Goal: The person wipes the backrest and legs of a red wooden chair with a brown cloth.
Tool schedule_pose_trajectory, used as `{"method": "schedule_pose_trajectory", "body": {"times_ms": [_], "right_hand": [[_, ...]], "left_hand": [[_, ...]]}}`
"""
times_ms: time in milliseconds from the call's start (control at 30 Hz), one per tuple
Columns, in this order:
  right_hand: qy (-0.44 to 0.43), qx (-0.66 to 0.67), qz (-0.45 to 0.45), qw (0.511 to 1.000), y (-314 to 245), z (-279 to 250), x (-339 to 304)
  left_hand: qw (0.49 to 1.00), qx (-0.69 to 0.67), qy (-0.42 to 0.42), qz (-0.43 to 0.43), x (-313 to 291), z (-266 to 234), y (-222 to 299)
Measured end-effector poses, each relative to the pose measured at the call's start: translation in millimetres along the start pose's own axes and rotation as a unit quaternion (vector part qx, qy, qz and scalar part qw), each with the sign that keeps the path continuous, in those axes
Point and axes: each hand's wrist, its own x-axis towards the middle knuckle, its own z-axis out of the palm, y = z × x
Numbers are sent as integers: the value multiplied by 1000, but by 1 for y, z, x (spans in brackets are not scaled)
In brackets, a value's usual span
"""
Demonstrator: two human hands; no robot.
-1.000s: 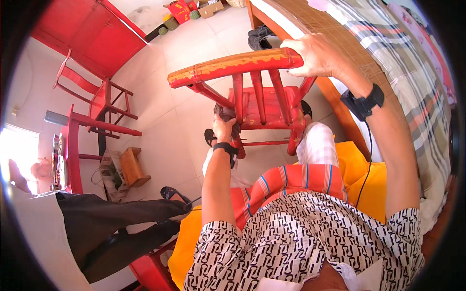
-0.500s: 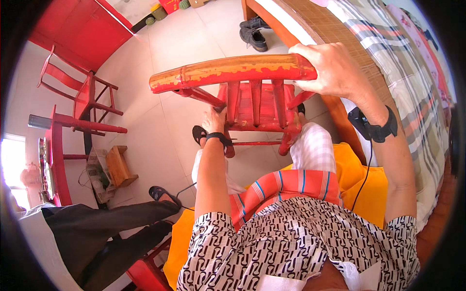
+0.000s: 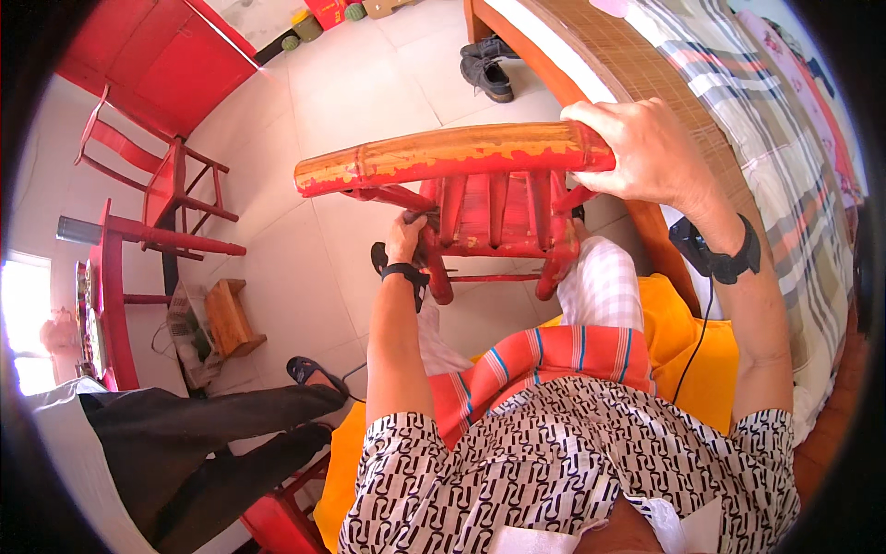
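Observation:
A small red bamboo chair [image 3: 489,242] stands in front of my knees with its back toward me. Its thick top rail [image 3: 443,152] has worn red paint that bares yellow-brown bamboo. My right hand [image 3: 637,148] is closed round the right end of this rail, thumb on the near side. Lower down, my left hand [image 3: 403,235] grips the chair's left side by the seat and back post; its fingertips are partly hidden there. Black straps with small devices sit on both my wrists.
Black shoes [image 3: 486,72] lie by the wooden bed [image 3: 591,51] on the right. To the left are another red chair [image 3: 164,189], a red table [image 3: 115,305] and a small wooden stool [image 3: 231,319]. Another person's dark-trousered legs [image 3: 212,420] reach in at lower left.
The chair's top rail has come slightly nearer me and a little to the right, tilting a bit. My right hand has moved with it; my left hand has shifted slightly on the chair's side.

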Motion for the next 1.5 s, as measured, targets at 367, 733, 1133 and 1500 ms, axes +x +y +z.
{"method": "schedule_pose_trajectory", "body": {"times_ms": [367, 733, 1133, 1500], "right_hand": [[8, 18, -12, 1000, -1, -6, 2], [-9, 9, -14, 1000, -9, -6, -5], [46, -4, 0, 999, -6, 13, 4], [88, -7, -29, 996, -21, 43, 49]], "left_hand": [[998, 12, 59, 25, 17, 14, -43], [988, 149, 29, -13, 37, 15, -83], [935, 46, 241, -255, -20, 30, -11], [937, -103, 309, -128, -63, 59, -45]]}}
